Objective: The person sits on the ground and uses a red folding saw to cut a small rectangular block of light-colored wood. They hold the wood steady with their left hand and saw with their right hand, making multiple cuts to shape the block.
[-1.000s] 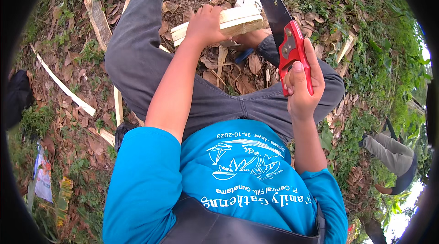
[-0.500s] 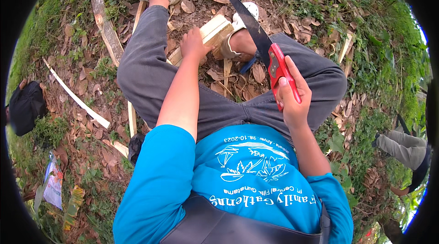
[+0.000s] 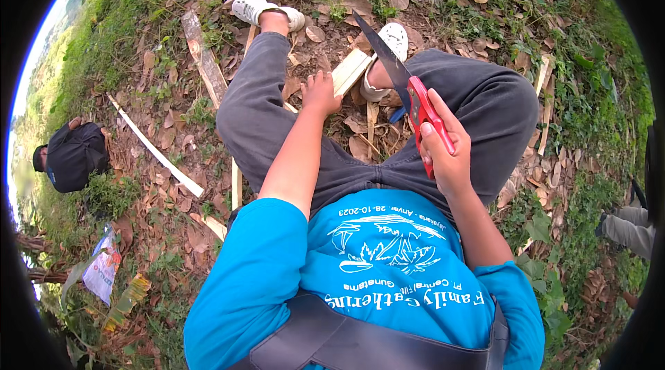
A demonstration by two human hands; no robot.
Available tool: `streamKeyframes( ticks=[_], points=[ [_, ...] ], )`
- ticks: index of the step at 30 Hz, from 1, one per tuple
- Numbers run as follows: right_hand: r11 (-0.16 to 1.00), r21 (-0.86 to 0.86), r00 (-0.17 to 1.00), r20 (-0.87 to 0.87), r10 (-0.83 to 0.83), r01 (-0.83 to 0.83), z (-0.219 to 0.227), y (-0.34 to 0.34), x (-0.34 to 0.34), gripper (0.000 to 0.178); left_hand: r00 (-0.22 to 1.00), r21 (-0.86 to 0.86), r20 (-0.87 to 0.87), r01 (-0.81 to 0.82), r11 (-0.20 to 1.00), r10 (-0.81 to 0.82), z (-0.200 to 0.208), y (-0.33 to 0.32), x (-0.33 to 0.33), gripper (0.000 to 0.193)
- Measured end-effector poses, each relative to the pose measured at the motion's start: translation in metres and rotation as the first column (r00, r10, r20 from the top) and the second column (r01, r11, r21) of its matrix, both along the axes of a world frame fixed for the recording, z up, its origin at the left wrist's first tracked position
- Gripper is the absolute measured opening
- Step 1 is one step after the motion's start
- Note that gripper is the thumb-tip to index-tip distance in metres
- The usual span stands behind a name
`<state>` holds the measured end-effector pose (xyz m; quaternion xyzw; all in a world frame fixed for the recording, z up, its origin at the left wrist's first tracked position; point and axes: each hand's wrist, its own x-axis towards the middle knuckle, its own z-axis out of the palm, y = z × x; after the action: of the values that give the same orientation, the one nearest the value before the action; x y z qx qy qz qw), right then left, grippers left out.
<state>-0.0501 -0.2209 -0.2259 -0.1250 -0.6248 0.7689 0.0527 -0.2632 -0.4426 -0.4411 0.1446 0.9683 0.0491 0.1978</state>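
We grip a red-handled saw in our right hand; our left hand grasps a pale, flat wood strip.

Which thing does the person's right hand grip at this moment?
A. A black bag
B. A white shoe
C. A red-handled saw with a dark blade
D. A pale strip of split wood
C: the right hand is closed around the red handle of the saw, its dark blade pointing up and away, while the left hand rests on the pale strip of wood near the feet.
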Motion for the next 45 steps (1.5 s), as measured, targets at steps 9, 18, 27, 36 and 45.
streamKeyframes(
  ticks=[9,18,27,36,45],
  points=[
    [0.993,-0.032,0.993,0.01,0.114,-0.114,-0.004,0.006,-0.03,0.058,0.96,-0.334,-0.281,-0.083,0.939,-0.015,0.099,-0.058,-0.07,0.092],
    [0.977,-0.095,0.972,0.124,0.201,-0.19,-0.015,0.003,-0.044,0.065,0.926,-0.028,0.181,-0.333,0.942,0.333,0.05,-0.136,-0.125,0.139],
    [0.951,-0.13,0.908,0.287,0.306,-0.28,-0.02,0.007,-0.066,0.074,0.909,-0.093,0.227,-0.338,0.936,0.351,0.015,-0.092,-0.169,0.162],
    [0.946,-0.212,0.885,0.349,0.307,-0.244,-0.024,0.013,-0.073,0.074,0.869,-0.281,0.098,-0.443,0.851,0.485,0.02,-0.06,-0.183,0.135],
    [0.94,-0.254,0.892,0.334,0.306,-0.227,-0.021,0.016,-0.07,0.073,0.787,-0.165,-0.001,-0.608,0.777,0.616,0.011,-0.066,-0.184,0.1]
  ],
)
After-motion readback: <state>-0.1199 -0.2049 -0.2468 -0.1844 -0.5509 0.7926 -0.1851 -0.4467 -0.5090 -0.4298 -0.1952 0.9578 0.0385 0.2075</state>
